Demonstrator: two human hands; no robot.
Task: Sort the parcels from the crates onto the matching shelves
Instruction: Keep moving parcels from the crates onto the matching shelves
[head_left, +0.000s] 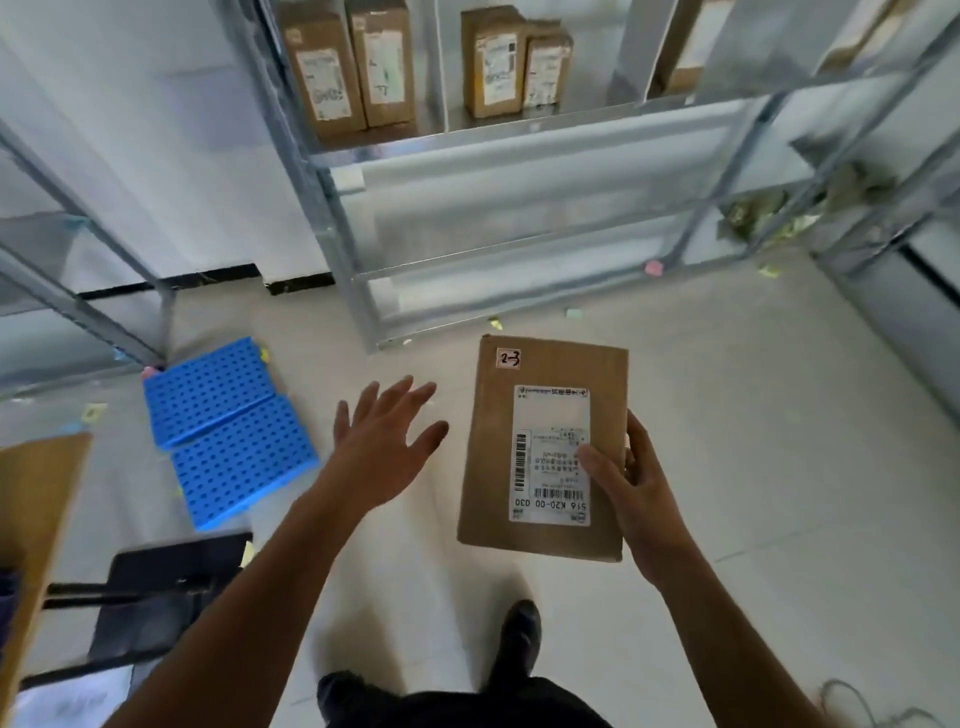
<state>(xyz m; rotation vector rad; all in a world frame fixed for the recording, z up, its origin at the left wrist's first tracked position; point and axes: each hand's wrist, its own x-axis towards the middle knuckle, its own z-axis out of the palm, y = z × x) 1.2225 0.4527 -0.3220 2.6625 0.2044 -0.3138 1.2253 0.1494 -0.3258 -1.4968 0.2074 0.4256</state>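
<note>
A flat brown cardboard parcel (493, 457) with a white shipping label and a small tag reading "2-3" is held up in front of me. My right hand (631, 483) grips its right edge, thumb on the label, fingers behind. My left hand (384, 441) hovers to the left of the parcel with fingers spread, touching nothing. A metal shelf rack (519, 156) stands ahead. Several upright brown parcels (353, 67) stand on its upper level.
A folded blue perforated crate (228, 431) lies on the floor at the left. A cardboard box edge (36, 519) and a black trolley base (171, 587) sit at the lower left. Another rack (78, 270) stands left. Paper scraps litter the tiled floor.
</note>
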